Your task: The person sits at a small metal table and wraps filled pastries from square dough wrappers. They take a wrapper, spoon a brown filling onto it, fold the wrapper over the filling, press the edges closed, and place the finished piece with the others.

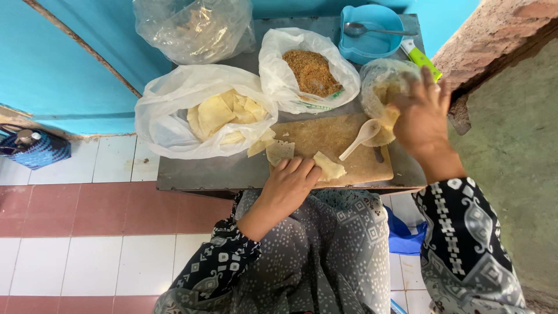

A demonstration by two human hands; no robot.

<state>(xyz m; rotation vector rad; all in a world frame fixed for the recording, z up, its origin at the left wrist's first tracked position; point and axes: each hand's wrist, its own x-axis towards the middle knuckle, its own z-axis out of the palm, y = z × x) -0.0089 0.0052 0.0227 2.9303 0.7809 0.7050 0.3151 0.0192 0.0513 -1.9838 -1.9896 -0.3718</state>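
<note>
I see left hand (290,183) pressing flat on the wrapper (329,167), right grip (421,113) spread on the bag (381,87); it could tip and spill.

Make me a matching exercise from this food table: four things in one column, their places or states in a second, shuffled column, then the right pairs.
Things:
1. metal spoon
2. pale plastic spoon
3. brown crumbs
4. left hand

Places or states:
A. inside an open white bag
B. lying across the blue bowl
C. pressing on a folded wrapper
D. lying on the wooden board

Pairs: 1-B, 2-D, 3-A, 4-C
</note>
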